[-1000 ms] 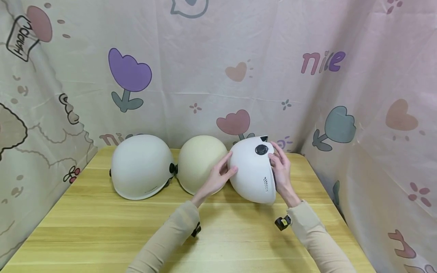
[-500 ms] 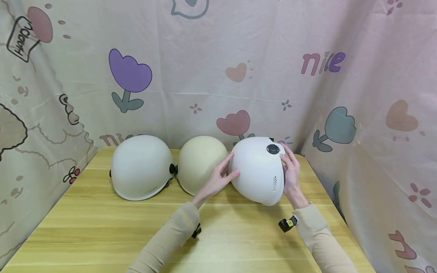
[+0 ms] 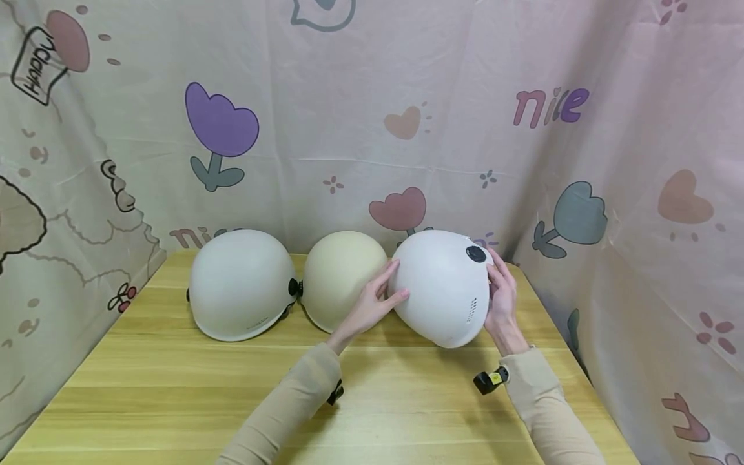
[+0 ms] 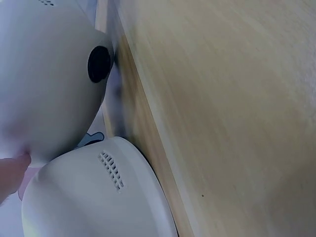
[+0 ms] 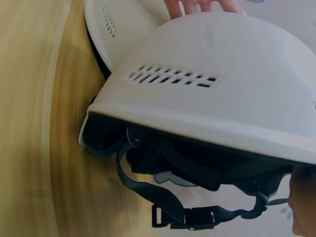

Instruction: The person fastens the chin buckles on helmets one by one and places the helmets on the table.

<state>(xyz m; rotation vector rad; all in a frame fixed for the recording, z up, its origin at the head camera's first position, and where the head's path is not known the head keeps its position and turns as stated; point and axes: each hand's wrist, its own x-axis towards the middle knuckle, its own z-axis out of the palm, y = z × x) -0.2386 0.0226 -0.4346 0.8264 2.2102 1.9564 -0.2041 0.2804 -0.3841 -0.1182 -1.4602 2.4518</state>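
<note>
A white helmet (image 3: 436,287) leans at the right end of a row, its dome to the left and its rim to the right. My left hand (image 3: 369,300) rests spread fingers and thumb on the dome's left side. On the right, my right hand (image 3: 501,297) grips the helmet's rim, fingers near a round black knob (image 3: 476,254). The right wrist view shows the black padding inside and a buckled chin strap (image 5: 197,216) hanging below the rim. Close beside the left hand stands a cream helmet (image 3: 343,274), partly hidden by it.
At the left end of the row stands a larger pale helmet (image 3: 241,284), its black side fitting against the cream one. All are near the back of a wooden table (image 3: 174,387). A printed curtain (image 3: 325,116) hangs close behind and along both sides.
The white helmet has shifted right and turned, so more of its dome faces the camera. My right hand moved right with it; the left hand followed only slightly.
</note>
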